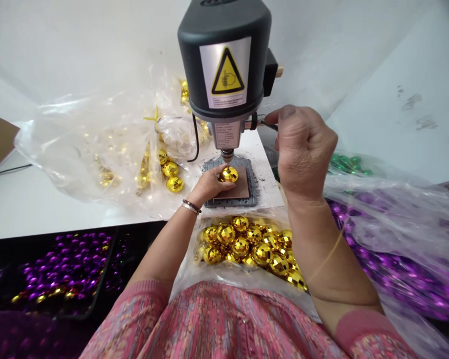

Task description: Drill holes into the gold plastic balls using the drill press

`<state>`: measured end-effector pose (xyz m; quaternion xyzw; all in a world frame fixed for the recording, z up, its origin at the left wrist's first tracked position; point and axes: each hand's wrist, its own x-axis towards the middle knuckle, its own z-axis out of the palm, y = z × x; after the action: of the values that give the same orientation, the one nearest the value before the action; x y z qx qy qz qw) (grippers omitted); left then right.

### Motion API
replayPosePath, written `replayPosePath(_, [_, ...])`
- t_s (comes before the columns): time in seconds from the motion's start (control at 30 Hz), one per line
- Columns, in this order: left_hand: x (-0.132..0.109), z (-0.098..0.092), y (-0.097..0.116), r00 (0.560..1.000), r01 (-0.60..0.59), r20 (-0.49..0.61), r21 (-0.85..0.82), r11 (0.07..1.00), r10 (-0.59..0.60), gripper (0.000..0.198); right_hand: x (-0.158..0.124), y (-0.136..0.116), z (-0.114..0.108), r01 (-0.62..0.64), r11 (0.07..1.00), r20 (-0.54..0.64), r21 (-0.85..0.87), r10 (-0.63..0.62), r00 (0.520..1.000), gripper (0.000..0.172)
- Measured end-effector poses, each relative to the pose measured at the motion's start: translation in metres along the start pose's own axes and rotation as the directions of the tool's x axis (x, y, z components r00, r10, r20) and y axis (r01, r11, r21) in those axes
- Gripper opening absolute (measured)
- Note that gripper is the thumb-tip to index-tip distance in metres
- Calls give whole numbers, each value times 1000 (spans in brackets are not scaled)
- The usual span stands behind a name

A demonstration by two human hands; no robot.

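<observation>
A dark drill press (224,60) with a yellow warning label stands in the middle. Under its chuck, my left hand (212,184) grips a shiny gold ball (230,174) from the left, on a brown board (241,187) over the grey base plate (251,195). The drill tip is at the top of the ball; whether it has entered cannot be made out. My right hand (303,144) is closed round the press's feed lever (267,123), right of the machine.
Near my body lies an open plastic bag of gold balls (241,247). Clear bags with gold balls (175,184) stand on the white table (7,209). Purple balls (67,264) fill a black bin at left; bagged purple (400,279) and green balls (349,163) lie right.
</observation>
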<state>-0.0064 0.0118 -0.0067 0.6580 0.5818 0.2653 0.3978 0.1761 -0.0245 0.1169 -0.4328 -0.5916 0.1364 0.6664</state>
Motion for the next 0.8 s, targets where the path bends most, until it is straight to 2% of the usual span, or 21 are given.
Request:
replayPosePath(0.17, [-3, 2, 2, 1000, 22, -8, -6, 1000, -22, 77, -14, 6, -2, -14, 999, -15, -30, 13, 1000, 25])
replayPosePath(0.33, [-7, -1, 10, 1000, 31, 1, 26, 999, -31, 74, -23, 14, -1, 25, 999, -15, -42, -26, 1000, 25])
replayPosePath(0.53, [-10, -1, 11, 1000, 29, -6, 40, 999, -29, 74, -31, 29, 0, 82, 992, -54, -100, -88, 995, 27])
replayPosePath(0.7, [-11, -1, 10, 1000, 28, 3, 21, 999, -28, 72, -41, 44, 6, 68, 994, -105, -86, -77, 991, 28])
replayPosePath(0.8, [-10, -1, 7, 1000, -2, -7, 27, 1000, 3, 69, -52, 55, 11, 35, 999, -91, -13, -36, 995, 27])
